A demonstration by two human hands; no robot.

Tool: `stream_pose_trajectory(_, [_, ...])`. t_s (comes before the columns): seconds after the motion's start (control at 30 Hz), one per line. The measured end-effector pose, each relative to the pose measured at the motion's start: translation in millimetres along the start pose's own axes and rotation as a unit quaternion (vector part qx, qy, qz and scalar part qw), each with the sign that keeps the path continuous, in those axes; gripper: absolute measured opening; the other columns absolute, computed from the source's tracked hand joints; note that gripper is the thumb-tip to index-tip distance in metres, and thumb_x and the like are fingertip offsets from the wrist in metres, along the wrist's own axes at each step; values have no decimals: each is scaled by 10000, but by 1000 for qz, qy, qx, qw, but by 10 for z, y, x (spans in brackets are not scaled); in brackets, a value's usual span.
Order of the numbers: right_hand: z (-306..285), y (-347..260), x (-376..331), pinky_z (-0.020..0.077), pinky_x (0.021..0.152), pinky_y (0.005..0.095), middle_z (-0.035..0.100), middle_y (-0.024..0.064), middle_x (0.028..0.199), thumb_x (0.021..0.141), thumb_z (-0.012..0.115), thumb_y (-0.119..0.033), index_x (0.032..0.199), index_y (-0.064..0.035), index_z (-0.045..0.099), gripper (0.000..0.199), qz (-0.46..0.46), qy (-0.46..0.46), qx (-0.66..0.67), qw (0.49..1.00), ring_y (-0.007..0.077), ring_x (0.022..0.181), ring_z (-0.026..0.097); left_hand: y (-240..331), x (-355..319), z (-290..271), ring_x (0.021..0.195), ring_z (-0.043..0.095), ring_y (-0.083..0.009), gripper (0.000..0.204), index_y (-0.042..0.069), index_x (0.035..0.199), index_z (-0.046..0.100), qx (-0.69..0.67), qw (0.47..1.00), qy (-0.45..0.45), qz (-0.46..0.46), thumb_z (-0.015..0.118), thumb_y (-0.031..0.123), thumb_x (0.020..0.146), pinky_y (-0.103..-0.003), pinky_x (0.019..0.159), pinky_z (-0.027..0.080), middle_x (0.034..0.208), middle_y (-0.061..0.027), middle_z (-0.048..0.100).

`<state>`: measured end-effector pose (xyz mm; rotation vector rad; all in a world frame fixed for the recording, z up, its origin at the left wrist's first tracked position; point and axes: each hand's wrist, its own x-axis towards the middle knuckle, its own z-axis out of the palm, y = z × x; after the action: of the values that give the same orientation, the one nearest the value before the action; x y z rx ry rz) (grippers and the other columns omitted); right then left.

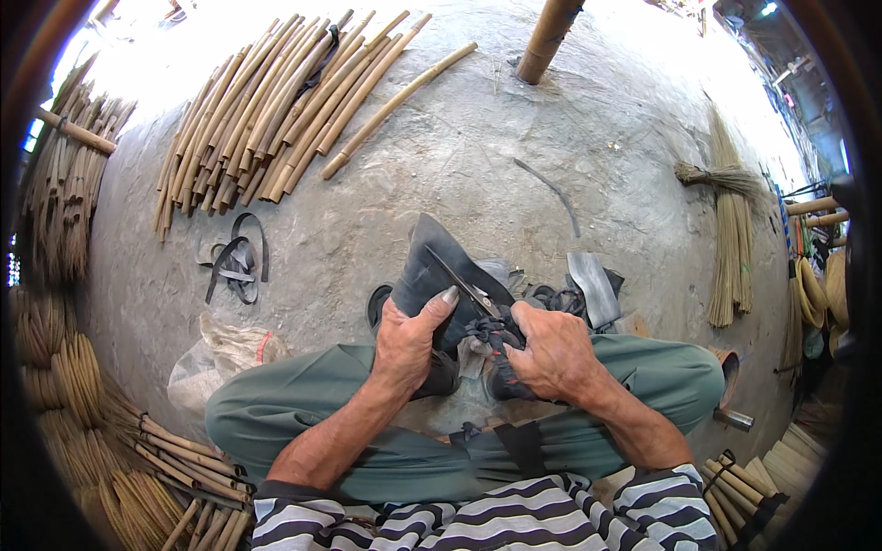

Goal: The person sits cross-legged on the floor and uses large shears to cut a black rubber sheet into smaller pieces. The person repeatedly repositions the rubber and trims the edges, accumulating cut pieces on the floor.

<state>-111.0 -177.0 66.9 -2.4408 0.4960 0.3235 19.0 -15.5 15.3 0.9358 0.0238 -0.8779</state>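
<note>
Left hand [406,344] pinching the near-left edge of a dark sheet [415,268] between thumb and fingers; right hand [559,356] closed around the wrapped handles of the scissors [488,308], whose blades lie over the sheet. Left of the sheet, black strips [264,248] on the floor [367,220]; beyond it, leftward, bamboo poles [266,110]; to its right, a grey piece [594,290].

Bright light floods in from eleven to two o'clock; floor [441,184] bleached there. Black vignette all round, edges bowed. Dimmer toward seven.
</note>
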Motion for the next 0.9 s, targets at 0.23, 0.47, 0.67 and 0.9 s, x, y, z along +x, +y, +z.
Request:
stream_pose_trajectory(0.23, [46, 18, 25, 542, 733, 530, 671, 231, 859, 863, 757, -288, 975, 2, 554, 371, -68, 87, -6, 994, 445, 842, 699, -1, -51, 56, 968, 698, -126, 302, 11, 1265, 666, 80, 996, -24, 29, 725, 65, 974, -290, 853, 586, 1128, -53, 738])
stream_pose_trajectory(0.47, [-14, 15, -1, 542, 749, 543, 680, 231, 882, 873, 749, -310, 1006, 0, 562, 385, -15, 31, 8, 999, 455, 873, 698, 72, -77, 94, 971, 688, -124, 318, 12, 1283, 653, 100, 993, -53, -17, 720, 108, 987, -307, 866, 573, 1120, -48, 733])
stream_pose_trajectory(0.67, [40, 20, 4, 542, 746, 543, 684, 234, 897, 852, 767, -300, 1015, -2, 561, 397, -34, 31, 8, 999, 457, 892, 699, 180, 99, 39, 1028, 739, -206, 272, 1, 1227, 669, -97, 994, -16, -43, 713, 72, 968, -362, 944, 606, 1136, -98, 749])
stream_pose_trajectory(0.9, [25, 7, 15, 504, 730, 546, 629, 250, 849, 828, 745, -238, 970, -1, 524, 354, -88, 114, -22, 989, 467, 848, 662, 51, -22, 82, 981, 745, -177, 258, 9, 1211, 684, -41, 999, 6, -1, 729, 52, 961, -337, 875, 625, 1107, -85, 756])
